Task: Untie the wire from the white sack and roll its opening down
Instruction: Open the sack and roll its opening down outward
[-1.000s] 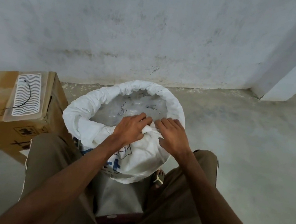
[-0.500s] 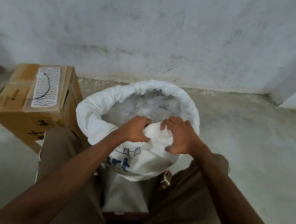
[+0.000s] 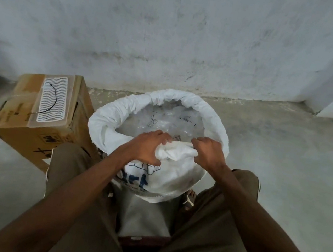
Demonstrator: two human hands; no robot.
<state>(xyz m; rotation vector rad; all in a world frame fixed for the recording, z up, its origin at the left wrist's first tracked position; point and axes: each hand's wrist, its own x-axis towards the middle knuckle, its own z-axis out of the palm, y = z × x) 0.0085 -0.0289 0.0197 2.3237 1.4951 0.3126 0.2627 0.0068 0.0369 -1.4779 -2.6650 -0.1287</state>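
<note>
a white sack (image 3: 175, 177) of woven, crinkled plastic cloth is stood on the floor (image 3: 285, 166) between the knees of a seated person, its mouth rolled outward into a thick, soft ring. blue printed marks are seen on its near side. clear, glossy plastic with small dark print is seen inside the round opening. the near rim is bunched into folds and gripped by both hands: the left hand (image 3: 146, 147) is curled round a wad of cloth, and the right hand (image 3: 208, 153) is clenched on the rim just beside it. a thin black wire (image 3: 53, 100) is laid in a loose curve on a white wavy-lined label on top of a brown cardboard box (image 3: 51, 131), beside the sack. the floor is grey, smooth concrete, and the wall (image 3: 176, 29) behind is rough, stained whitewash.
</note>
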